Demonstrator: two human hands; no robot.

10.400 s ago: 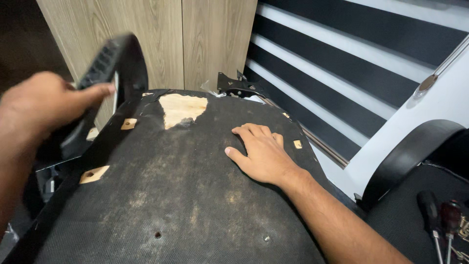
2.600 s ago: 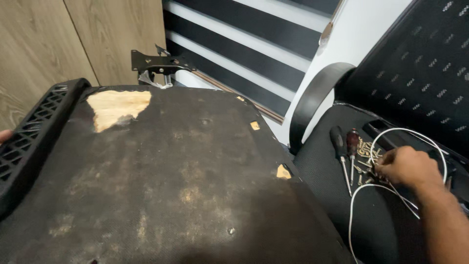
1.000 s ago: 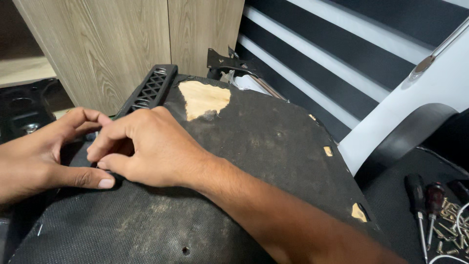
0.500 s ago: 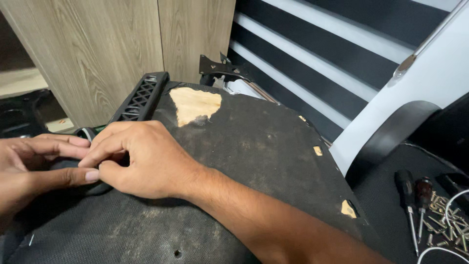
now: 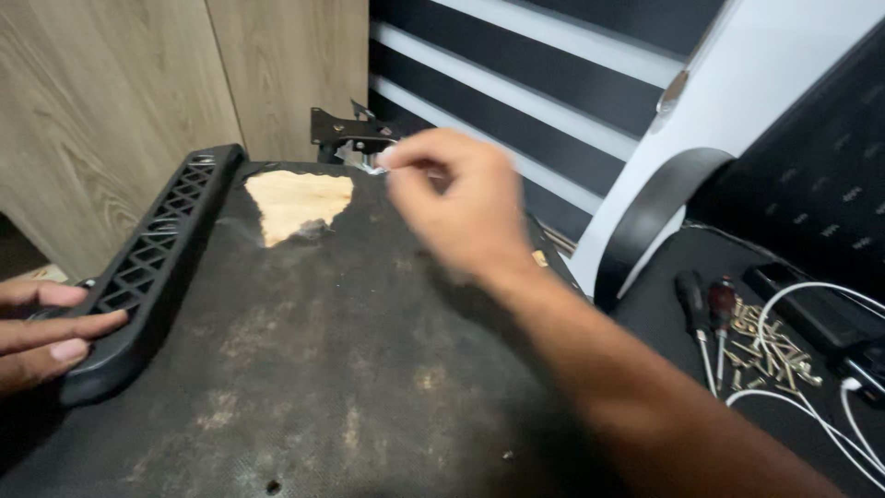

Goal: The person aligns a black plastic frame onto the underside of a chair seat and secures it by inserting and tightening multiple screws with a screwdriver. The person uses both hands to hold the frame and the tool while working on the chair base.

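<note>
Upturned seat base (image 5: 350,369), black fabric underside worn and stained, fills most of the view; a torn patch (image 5: 297,203) near its far edge shows bare wood. Black lattice armrest (image 5: 152,267) runs along the seat base's left edge, lower end toward the camera. Left hand (image 5: 41,332) at that lower end: fingers extended side by side, tips touching the armrest's outer side, not wrapped around it. Right hand (image 5: 452,207) is raised above the seat base's far half, blurred, thumb and fingertips pressed together on a small pale piece (image 5: 376,169); can't tell what it is. Black metal bracket (image 5: 355,134) sits just beyond that pinch, at the far edge. Off right, well apart from both hands: two screwdrivers (image 5: 705,318), a pile of screws (image 5: 770,346), white cable (image 5: 811,406).
</note>
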